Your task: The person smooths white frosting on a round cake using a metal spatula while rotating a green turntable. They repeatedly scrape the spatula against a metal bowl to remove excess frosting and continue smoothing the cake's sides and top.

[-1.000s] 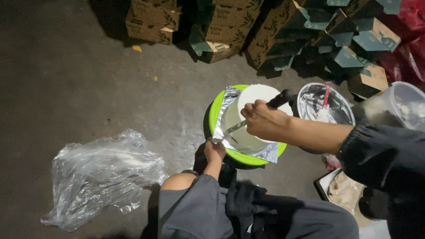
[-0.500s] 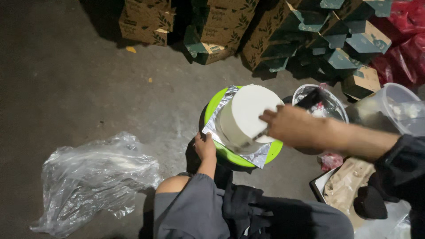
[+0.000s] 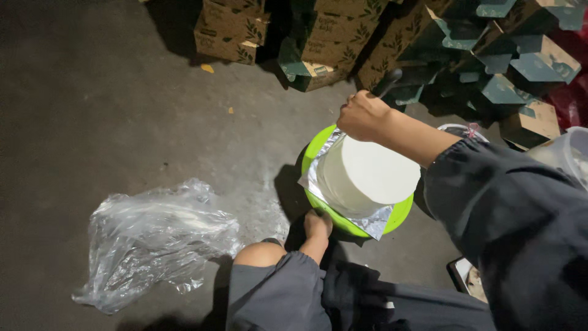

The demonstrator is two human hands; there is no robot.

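Observation:
A round white cake [image 3: 367, 175] sits on a silver foil board [image 3: 375, 221] atop a bright green turntable [image 3: 400, 214] on the floor. My right hand [image 3: 362, 115] is closed on a dark-handled spatula [image 3: 390, 78], held at the cake's far left edge; the blade is hidden behind the hand. My left hand [image 3: 317, 226] rests low at the turntable's near rim, fingers on its edge. My knee [image 3: 260, 253] and grey shorts show below.
A crumpled clear plastic sheet [image 3: 156, 239] lies on the concrete floor to the left. Stacked brown and green cardboard boxes [image 3: 318, 37] line the back. A clear plastic tub [image 3: 566, 156] stands at the right, a lined bucket rim [image 3: 456, 129] behind my arm.
My right hand moved from the cake's right side across to its far left edge with the spatula. The view has shifted closer. The left hand stays at the turntable rim.

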